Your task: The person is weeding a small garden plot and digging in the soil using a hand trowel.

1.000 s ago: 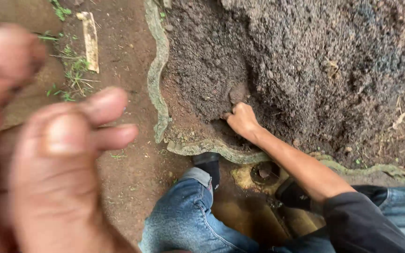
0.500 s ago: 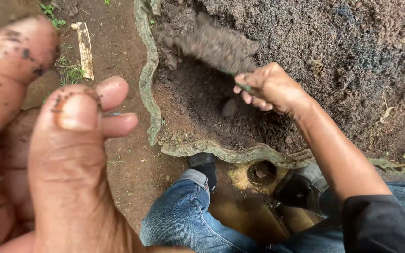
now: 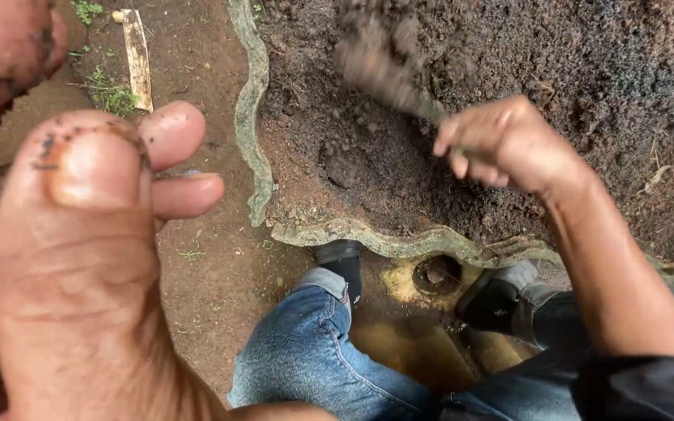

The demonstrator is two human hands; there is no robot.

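My right hand (image 3: 509, 144) is closed around the thin handle of a small digging tool (image 3: 384, 66). Its blurred far end is raised above the dark soil (image 3: 602, 70) and carries a clump of earth. The soil fills a large planter with a scalloped grey-green rim (image 3: 255, 101). A scooped hollow (image 3: 345, 168) lies in the soil near that rim, below the tool. My left hand (image 3: 79, 257) hangs very close to the camera at the left. It is smeared with dirt, the thumb is in front and the fingers are spread, and nothing shows in it.
My legs in blue jeans (image 3: 306, 351) and dark shoes (image 3: 342, 257) stand against the planter's near edge. A round drain hole (image 3: 438, 274) sits between the feet. On the bare brown ground at the left lie a pale wooden strip (image 3: 138, 58) and tufts of grass (image 3: 111, 93).
My right hand rose from the hollow by the rim and swung right, lifting the tool with soil on it. The left hand stayed near the camera.
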